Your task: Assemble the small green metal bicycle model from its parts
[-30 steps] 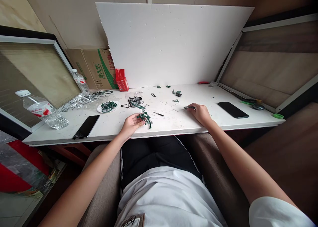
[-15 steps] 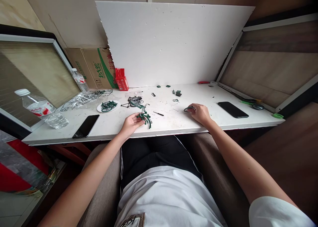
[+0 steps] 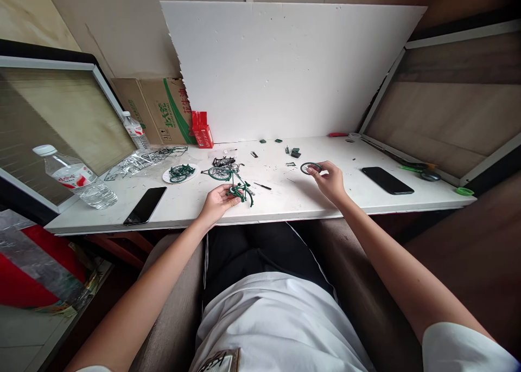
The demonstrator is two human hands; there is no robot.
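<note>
My left hand point(image 3: 222, 201) is closed on a green model bicycle frame point(image 3: 243, 191), held above the front of the table. A spoked wheel point(image 3: 220, 172) shows just behind it; whether it is joined to the frame I cannot tell. Between the thumb and fingers of my right hand point(image 3: 329, 179) is a small green wheel point(image 3: 310, 168), tilted toward me. A thin dark screwdriver-like tool point(image 3: 262, 186) lies between the two hands. Black model parts point(image 3: 223, 161) lie beyond the left hand. A tiny green part point(image 3: 290, 164) rests left of the held wheel.
A white plate point(image 3: 166, 178) of green parts stands left, near a phone point(image 3: 145, 205) and a water bottle point(image 3: 79, 177). Small green pieces point(image 3: 293, 151) lie toward the back. Another phone point(image 3: 387, 180) is at right. A white board point(image 3: 293, 74) rises behind.
My right hand has lifted the wheel and tilted it, so its spokes now show. The bicycle frame in my left hand has turned slightly. The whole view has shifted a little.
</note>
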